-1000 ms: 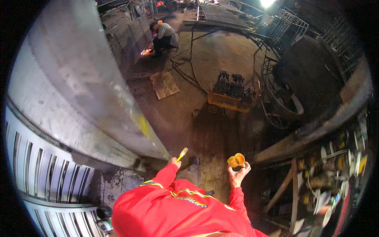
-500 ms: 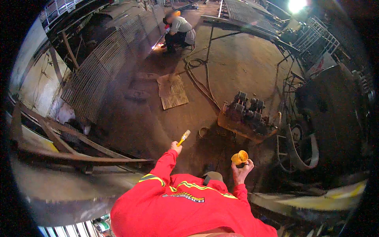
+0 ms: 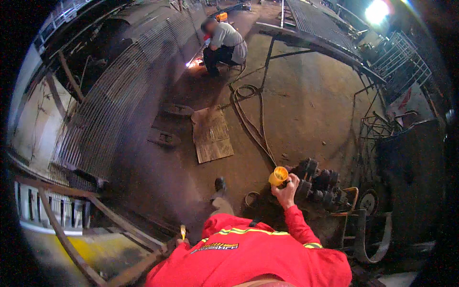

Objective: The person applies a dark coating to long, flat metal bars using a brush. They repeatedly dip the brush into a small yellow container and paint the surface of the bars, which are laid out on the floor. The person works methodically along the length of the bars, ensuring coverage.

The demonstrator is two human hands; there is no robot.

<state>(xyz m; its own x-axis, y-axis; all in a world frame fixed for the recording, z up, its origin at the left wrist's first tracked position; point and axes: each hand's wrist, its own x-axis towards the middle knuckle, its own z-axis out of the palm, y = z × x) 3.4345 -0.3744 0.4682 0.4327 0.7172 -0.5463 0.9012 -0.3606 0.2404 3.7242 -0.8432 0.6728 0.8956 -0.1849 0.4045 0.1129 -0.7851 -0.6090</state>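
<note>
The right hand [image 3: 287,191] is raised in front of the body, its fingers closed around a small yellow cup [image 3: 278,175]. The cup is tilted, with its open mouth toward the camera; the inside looks yellow and I cannot tell if it holds anything. The arm is half stretched, so the cup stays away from the red jacket [image 3: 248,258], probably so that nothing spills on it.

The left hand [image 3: 180,240] is low, near the left edge of the jacket, and mostly hidden by the sleeve. It is closed on a thin yellow tool [image 3: 182,232], perhaps a brush or a knife, which points upward; its tip is too small to identify.

Just beyond the cup, on the right, a crate [image 3: 351,191] stands on the floor [image 3: 306,110], filled with dark round metal parts [image 3: 318,184] packed closely together. Beside it leans a wheel [image 3: 367,203]. Between the hands, a shoe [image 3: 220,184] of the person shows on the floor, and next to it lies a dark ring [image 3: 252,198].

Farther away lies a flat piece of cardboard [image 3: 212,135], and a hose [image 3: 248,117] runs in loops toward a second person [image 3: 224,45], who crouches by a large ribbed metal frame [image 3: 119,95] where bright sparks [image 3: 196,62] appear.
</note>
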